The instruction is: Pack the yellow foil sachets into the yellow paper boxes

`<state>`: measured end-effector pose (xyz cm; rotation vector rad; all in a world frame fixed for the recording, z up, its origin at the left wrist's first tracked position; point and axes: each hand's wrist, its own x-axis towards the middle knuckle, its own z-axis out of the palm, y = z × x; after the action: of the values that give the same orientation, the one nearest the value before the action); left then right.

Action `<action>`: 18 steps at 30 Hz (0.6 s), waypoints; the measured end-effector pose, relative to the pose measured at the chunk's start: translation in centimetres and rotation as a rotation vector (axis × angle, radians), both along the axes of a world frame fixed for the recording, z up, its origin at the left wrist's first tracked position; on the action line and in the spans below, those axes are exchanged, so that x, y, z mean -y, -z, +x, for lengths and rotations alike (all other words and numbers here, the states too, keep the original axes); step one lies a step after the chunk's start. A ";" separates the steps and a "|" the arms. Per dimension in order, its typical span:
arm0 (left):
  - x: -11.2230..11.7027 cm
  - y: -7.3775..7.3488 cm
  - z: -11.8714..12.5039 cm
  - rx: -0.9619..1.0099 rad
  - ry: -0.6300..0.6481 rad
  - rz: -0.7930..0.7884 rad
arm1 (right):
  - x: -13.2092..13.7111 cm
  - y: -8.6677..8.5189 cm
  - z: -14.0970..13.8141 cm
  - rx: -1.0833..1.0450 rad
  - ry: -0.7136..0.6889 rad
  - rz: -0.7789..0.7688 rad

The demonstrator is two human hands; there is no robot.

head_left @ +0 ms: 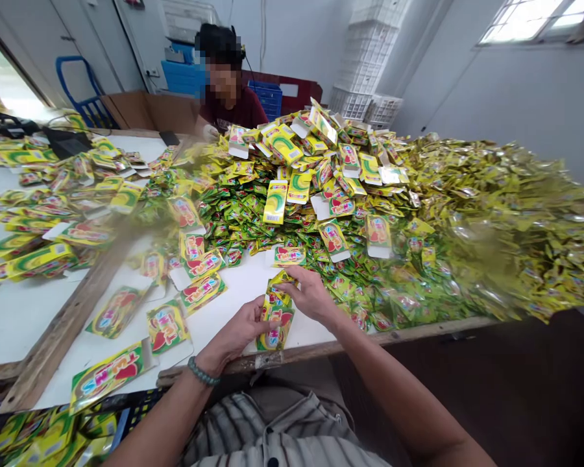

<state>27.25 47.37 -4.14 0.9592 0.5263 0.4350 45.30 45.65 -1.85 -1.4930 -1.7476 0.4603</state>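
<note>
My left hand (pixel 243 327) is closed around a small yellow and green printed carton (pixel 276 334), held upright near the table's front edge. At the carton's upper end, my right hand (pixel 311 295) pinches a small yellow-green sachet (pixel 278 288). Whether the sachet is partly inside the carton, I cannot tell. Just beyond my hands another carton (pixel 288 255) lies flat with a white flap showing. To the left, several flat cartons (pixel 168 326) are scattered on the white tabletop (pixel 224 311).
A large heap of sachets (pixel 467 194) covers the right and back, with cartons (pixel 275 201) on top. A wooden strip (pixel 73 311) divides the table at left. A crate of cartons (pixel 53 434) sits below the left edge. Another person (pixel 233 110) sits behind the heap.
</note>
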 end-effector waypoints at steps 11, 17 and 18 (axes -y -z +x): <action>-0.3 0.2 -0.1 -0.035 0.062 0.067 | 1.0 -1.4 1.4 0.253 -0.012 -0.023; -0.4 -0.6 -0.2 -0.021 0.092 0.076 | 0.1 -2.8 1.1 0.387 -0.236 -0.013; -0.5 -0.5 -0.3 -0.018 0.086 0.085 | 0.1 -2.7 0.9 0.394 -0.252 -0.021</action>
<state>26.99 47.84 -3.59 1.0640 0.4843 0.3734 46.17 45.51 0.87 -1.4550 -2.2616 0.3250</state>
